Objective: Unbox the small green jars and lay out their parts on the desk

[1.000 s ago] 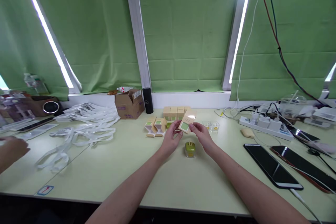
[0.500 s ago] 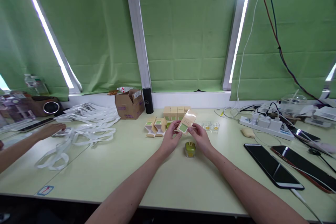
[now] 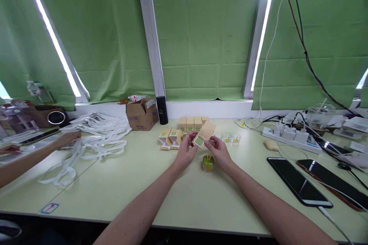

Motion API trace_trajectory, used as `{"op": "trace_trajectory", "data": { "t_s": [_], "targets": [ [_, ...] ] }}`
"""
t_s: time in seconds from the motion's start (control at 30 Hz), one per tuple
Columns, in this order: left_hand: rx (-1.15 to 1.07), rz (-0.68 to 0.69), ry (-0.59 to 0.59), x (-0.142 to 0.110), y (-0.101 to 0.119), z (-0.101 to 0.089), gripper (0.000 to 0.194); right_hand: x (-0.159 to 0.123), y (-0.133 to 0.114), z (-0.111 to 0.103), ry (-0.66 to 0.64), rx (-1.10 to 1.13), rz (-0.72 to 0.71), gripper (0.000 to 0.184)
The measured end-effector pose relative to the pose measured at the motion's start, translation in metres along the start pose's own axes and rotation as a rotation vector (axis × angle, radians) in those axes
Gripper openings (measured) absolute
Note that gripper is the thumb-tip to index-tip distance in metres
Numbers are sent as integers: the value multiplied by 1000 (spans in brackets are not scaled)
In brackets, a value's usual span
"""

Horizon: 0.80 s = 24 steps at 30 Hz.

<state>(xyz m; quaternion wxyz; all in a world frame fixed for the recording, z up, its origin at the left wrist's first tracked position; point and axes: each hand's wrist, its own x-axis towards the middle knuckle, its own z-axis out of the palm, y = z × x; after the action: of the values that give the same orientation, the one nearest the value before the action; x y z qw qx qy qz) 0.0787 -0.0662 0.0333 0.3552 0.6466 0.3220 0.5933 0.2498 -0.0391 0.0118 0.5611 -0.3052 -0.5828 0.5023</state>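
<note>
Beige carton (image 3: 205,133) has tilted slightly, held by left hand (image 3: 185,151) and right hand (image 3: 220,152).

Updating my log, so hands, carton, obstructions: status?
Left hand, right hand: both gripping tan carton. Carton tilted, green patch showing. Green-lidded jar standing nearby, seemingly not blocking.

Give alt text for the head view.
Left hand and right hand hold a tan carton above a table, near a green-lidded jar. At picture left, another person's hand is by white straps; phones lie at right.
</note>
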Motion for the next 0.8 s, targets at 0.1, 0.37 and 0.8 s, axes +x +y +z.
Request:
{"op": "trace_trajectory", "data": {
  "t_s": [0.1, 0.37, 0.8],
  "targets": [
    [13, -7, 9, 0, 2, 1, 41, 0, 1, 1, 6, 7, 22, 56],
    [39, -3, 2, -1, 5, 2, 41, -2, -4, 3, 20, 31, 52, 60],
    [72, 24, -31, -3, 3, -3, 49, -5, -21, 6, 95, 54, 88, 56]
  ]
}}
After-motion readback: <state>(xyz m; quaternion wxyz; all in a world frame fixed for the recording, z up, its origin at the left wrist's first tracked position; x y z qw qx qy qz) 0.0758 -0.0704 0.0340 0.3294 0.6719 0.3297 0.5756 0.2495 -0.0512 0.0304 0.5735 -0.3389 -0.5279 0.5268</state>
